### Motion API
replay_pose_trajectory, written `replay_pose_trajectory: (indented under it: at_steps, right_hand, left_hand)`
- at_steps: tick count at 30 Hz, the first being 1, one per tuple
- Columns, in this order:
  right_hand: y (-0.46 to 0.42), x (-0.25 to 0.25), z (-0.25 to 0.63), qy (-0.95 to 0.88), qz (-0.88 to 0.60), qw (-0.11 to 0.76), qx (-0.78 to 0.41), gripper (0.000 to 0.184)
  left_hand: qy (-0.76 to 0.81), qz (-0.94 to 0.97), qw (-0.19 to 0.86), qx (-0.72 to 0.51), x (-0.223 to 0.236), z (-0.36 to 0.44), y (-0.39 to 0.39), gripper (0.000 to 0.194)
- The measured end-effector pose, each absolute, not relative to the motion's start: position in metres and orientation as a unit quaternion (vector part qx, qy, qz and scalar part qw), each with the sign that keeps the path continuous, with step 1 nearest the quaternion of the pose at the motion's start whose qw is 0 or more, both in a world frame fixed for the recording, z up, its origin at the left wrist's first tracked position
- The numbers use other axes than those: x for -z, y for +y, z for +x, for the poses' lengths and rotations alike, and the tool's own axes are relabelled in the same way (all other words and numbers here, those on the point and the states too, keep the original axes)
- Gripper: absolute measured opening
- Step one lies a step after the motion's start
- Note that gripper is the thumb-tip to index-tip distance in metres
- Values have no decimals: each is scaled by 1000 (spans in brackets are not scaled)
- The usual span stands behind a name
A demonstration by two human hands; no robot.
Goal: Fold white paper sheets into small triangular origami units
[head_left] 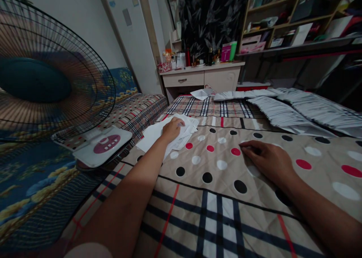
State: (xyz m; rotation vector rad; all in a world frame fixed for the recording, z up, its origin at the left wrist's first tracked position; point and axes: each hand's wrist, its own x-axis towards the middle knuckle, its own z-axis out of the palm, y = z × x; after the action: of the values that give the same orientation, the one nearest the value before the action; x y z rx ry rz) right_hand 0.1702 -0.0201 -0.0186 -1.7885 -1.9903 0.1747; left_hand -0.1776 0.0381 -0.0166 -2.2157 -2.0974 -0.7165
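Note:
My left hand (171, 129) is stretched forward over a loose pile of white paper sheets (154, 134). Its fingers are curled closed on a paper at the top of the pile, though the fingertips are partly hidden. The sheets overlap unevenly, and some show faint print. My right hand (267, 158) rests on the dotted bedspread (202, 192), thumb and fingers drawn together in a loose pinch. Nothing shows between them. On the far right lie long rows of overlapping folded white papers (285, 114), beyond the right hand.
A large fan (36, 79) with a white base (103, 146) stands close on my left. Past the bed are a pair of scissors (208, 87) beside a folded white paper (201, 94), a dresser (185, 79) with bottles, and a cluttered shelf (273, 31).

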Motion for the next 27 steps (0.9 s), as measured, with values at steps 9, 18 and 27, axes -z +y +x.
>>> replay_pose_trajectory:
  at_steps: [9, 18, 27]
  right_hand:
    - [-20, 18, 170, -721, -649, 233, -68, 30]
    - [-21, 18, 171, -728, -640, 237, -69, 33]
    - [-17, 23, 174, -730, -634, 245, -75, 31]
  left_hand:
    - [-675, -714, 37, 180, 12, -169, 35, 43]
    - [-672, -668, 32, 319, 22, -182, 50, 31]
    - [-856, -415, 80, 297, 9, -235, 27, 27]
